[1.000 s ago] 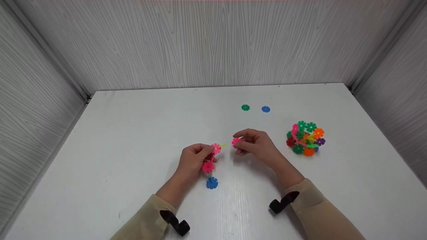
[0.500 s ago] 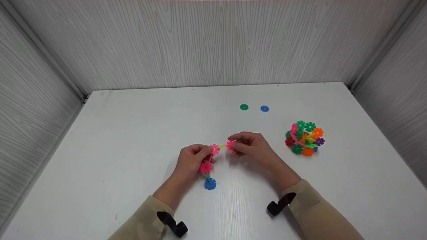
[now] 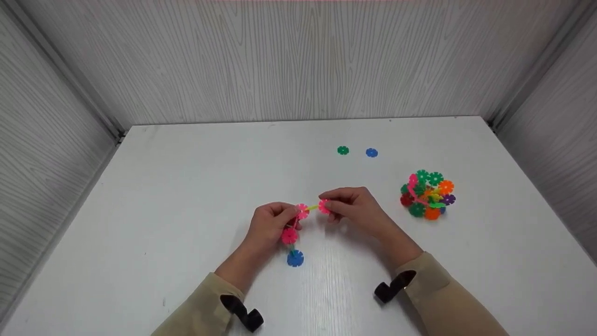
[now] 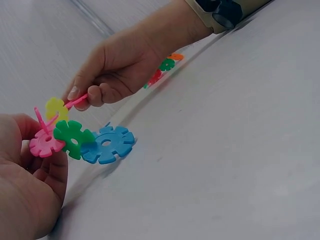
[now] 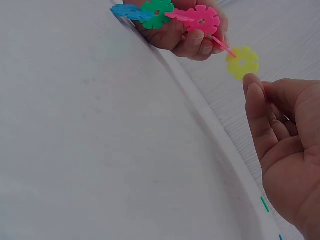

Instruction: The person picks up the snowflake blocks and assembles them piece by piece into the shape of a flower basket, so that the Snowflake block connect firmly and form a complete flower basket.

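Note:
My left hand (image 3: 273, 224) pinches a chain of notched plastic discs by a pink disc (image 3: 302, 211). From that hand the chain hangs through a lower pink disc (image 3: 289, 235) and a green disc (image 4: 74, 140) down to a blue disc (image 3: 295, 258). A yellow disc (image 5: 242, 63) sticks out edge-on from the upper pink disc toward the right. My right hand (image 3: 355, 208) pinches another pink disc (image 3: 323, 206) between thumb and fingertips; it meets the yellow disc's free edge. How deep their slots engage is hidden by my fingertips.
On the white table (image 3: 200, 172), a loose green disc (image 3: 343, 150) and a blue one (image 3: 371, 152) lie flat toward the back. A ball-like cluster of joined discs (image 3: 432, 213) stands to the right of my right hand. Grooved wall panels (image 3: 298, 60) enclose the table's back and sides.
My right hand has moved left and slightly down, bringing its pink disc from apart to against the yellow disc. The left hand keeps its hold, nearly still.

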`<state>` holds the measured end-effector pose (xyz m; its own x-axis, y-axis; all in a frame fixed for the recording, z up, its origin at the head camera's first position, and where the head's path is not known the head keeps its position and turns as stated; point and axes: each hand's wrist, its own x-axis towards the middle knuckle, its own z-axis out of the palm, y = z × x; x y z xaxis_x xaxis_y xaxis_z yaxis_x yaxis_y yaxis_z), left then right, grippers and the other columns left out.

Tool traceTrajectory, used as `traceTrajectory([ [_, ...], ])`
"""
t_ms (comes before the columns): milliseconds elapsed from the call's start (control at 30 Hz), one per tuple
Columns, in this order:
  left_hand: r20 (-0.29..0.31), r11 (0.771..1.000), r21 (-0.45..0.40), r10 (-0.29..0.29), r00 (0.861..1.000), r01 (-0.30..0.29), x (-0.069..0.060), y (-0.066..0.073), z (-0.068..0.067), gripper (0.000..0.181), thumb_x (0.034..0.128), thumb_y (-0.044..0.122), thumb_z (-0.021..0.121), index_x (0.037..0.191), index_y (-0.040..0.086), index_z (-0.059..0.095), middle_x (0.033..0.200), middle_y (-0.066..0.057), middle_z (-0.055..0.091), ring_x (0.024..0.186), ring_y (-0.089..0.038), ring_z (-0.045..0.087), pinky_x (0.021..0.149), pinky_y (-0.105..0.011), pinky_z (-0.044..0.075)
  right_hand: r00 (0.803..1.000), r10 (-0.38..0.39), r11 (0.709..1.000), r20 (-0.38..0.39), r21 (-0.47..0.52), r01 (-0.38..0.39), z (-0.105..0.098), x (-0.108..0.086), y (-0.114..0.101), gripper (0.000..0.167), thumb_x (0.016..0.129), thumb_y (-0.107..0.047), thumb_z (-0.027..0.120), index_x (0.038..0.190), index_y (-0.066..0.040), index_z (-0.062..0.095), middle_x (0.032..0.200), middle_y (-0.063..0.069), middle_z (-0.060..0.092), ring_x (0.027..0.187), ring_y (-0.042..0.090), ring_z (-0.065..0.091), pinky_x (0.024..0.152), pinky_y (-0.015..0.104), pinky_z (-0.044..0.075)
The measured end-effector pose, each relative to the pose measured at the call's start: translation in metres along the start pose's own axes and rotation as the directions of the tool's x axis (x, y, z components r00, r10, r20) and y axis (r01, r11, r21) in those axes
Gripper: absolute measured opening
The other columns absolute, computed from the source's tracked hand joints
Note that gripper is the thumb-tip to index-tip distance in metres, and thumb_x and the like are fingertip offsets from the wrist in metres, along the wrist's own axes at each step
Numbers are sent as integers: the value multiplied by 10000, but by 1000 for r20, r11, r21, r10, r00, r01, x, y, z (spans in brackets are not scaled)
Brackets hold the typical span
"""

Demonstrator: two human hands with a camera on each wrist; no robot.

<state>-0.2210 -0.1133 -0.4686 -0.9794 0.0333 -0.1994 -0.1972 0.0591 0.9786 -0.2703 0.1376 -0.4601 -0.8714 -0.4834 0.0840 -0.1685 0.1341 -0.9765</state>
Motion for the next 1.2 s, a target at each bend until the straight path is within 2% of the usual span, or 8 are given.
traceTrajectory([
  [367, 13, 1000, 16, 6, 1000, -6, -1, 1, 1, 253, 995, 294, 766, 1163, 107, 741, 982, -129, 768, 879, -261, 760, 800, -265, 618, 1000, -24, 999, 6, -45, 24, 3, -1, 0, 320, 1027, -182, 728, 1290, -1, 743, 975, 131, 767, 799, 233, 702, 806, 297, 618],
  [567, -27, 997, 77, 12, 1000, -10, -1, 1, 2, 251, 991, 300, 776, 1151, 109, 749, 982, -95, 757, 860, -253, 741, 769, -259, 611, 999, -38, 998, 20, -50, 39, 4, -1, 0, 287, 1037, -156, 709, 1276, -1, 749, 964, 142, 767, 787, 231, 695, 792, 307, 618],
  [733, -60, 993, 118, 18, 998, -11, -1, 1, 2, 247, 979, 297, 788, 1146, 118, 753, 1018, -63, 741, 927, -243, 714, 775, -259, 611, 1000, -25, 997, 17, -70, 26, 9, -1, -1, 271, 1040, -156, 704, 1271, -24, 758, 991, 98, 779, 804, 253, 695, 792, 305, 618],
  [933, -64, 995, 97, 15, 998, -8, 0, 0, 2, 216, 987, 278, 783, 1126, 114, 758, 996, -69, 747, 909, -243, 714, 772, -252, 612, 1000, -9, 996, -14, -89, 7, 11, -3, -1, 280, 1043, -163, 701, 1288, -35, 750, 1040, 81, 774, 839, 304, 711, 814, 306, 623],
  [1200, -48, 995, 80, 63, 997, -59, -1, 0, 3, 193, 985, 258, 783, 1098, 102, 770, 1006, -70, 750, 938, -241, 708, 782, -252, 608, 1000, -19, 994, -20, -111, 16, 13, -2, -1, 252, 1041, -174, 705, 1251, -51, 772, 968, 72, 767, 800, 231, 673, 780, 285, 607],
])
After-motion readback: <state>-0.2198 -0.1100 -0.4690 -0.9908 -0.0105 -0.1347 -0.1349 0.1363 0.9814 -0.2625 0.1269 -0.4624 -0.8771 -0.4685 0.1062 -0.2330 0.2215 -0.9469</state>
